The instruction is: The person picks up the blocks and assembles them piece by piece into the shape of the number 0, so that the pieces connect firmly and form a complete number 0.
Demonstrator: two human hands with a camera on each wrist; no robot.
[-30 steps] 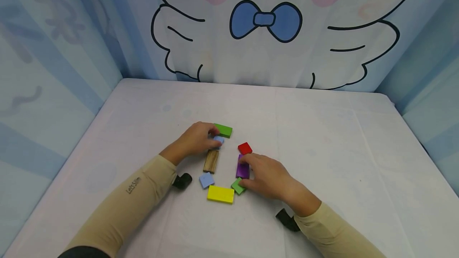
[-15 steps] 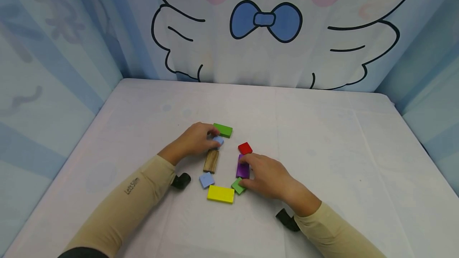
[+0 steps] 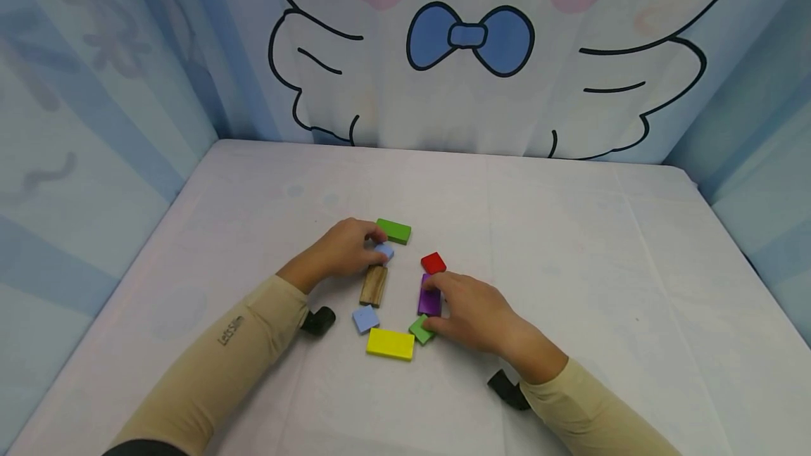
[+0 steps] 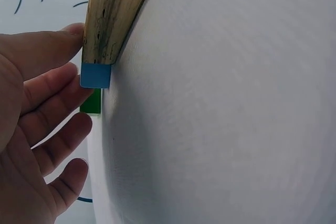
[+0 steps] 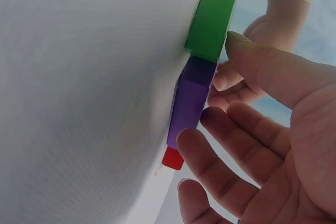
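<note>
My left hand pinches a small light-blue block between thumb and fingers, just beyond a brown wooden block. In the left wrist view the blue block sits against the wooden block's end, with a green block past it. My right hand rests its thumb on a small green block and a fingertip by the purple block. In the right wrist view its fingers stay loosely bent beside the purple block. A red block lies at the purple one's far end.
A long green block lies at the far end of the blocks. Nearer lie a second light-blue block and a yellow block. All rest on a white-covered table with printed curtains behind and at the sides.
My left hand has shifted slightly left and nearer, and the light-blue block moved with it toward the wooden block. My right hand has stayed in place.
</note>
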